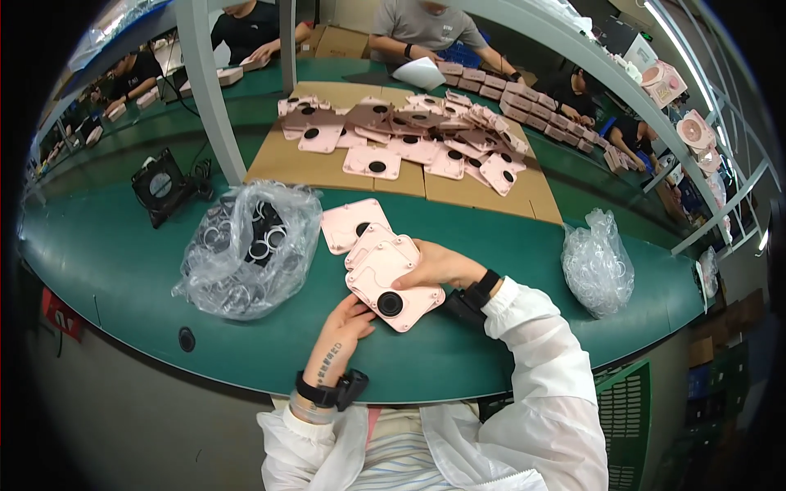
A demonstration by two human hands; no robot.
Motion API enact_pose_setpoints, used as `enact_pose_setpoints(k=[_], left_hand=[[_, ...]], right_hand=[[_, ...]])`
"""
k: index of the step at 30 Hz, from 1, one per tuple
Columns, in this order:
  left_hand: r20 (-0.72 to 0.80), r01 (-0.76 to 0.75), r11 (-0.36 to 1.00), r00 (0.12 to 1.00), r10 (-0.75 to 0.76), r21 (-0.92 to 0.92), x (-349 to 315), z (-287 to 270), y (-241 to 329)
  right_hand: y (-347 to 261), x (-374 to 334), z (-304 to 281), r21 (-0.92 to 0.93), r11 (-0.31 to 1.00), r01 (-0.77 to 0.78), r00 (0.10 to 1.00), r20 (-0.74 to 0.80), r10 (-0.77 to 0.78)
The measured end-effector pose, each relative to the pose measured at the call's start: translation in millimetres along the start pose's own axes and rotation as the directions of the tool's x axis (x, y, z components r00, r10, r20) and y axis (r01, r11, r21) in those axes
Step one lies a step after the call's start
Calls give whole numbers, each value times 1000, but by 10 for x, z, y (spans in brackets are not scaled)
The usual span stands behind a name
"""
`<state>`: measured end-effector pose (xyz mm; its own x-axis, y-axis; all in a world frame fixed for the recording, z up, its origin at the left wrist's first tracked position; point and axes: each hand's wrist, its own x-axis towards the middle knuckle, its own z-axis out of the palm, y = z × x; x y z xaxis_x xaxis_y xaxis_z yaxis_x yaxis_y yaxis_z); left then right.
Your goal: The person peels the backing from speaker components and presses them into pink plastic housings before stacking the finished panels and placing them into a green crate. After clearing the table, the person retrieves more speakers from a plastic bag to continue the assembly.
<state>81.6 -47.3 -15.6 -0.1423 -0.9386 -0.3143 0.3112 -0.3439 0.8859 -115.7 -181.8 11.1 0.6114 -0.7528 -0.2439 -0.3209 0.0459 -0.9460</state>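
Observation:
Just in front of me, over the green table, I hold a small stack of pink plastic panels [381, 274]. The top one has a round black piece with a ring-like rim near its lower corner. My right hand [432, 266] is closed round the stack's right side, thumb on the top face and fingers out of sight beneath. My left hand [347, 322] touches the lower left edge with bent fingers, some tucked under the panel. Beyond the stack lies another pink panel [348, 222] with a black round part, partly covered by the stack.
An open clear bag [192, 282] of black and white rings stands left; another clear bag [598, 266] stands right. A black boxy device [160, 186] sits far left, near a metal post [209, 90]. Ahead, many pink panels [409, 147] lie heaped on cardboard [270, 164]. Several co-workers sit beyond.

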Motion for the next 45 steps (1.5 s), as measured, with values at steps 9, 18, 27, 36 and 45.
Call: enact_pose_setpoints(k=[9,18,27,36,45], left_hand=[[-145,-26,807,987,-75,-590,206,187,-196],[-182,-62,708,979,-96,-703,626,-87,1],[-20,27,747,998,-54,-664,620,-189,32],[87,15,811,995,45,-585,697,-155,493],[107,81,916,993,-41,-392,858,-112,170]], right_hand=[[-451,1100,-602,-370,923,106,921,386,49],[-584,1566,-618,-519,797,-309,757,373,536],[-149,764,-438,-69,996,-50,841,535,79],[-153,726,-669,777,629,-18,998,-22,56],[-826,2128,-1444,692,676,254,904,-419,89]])
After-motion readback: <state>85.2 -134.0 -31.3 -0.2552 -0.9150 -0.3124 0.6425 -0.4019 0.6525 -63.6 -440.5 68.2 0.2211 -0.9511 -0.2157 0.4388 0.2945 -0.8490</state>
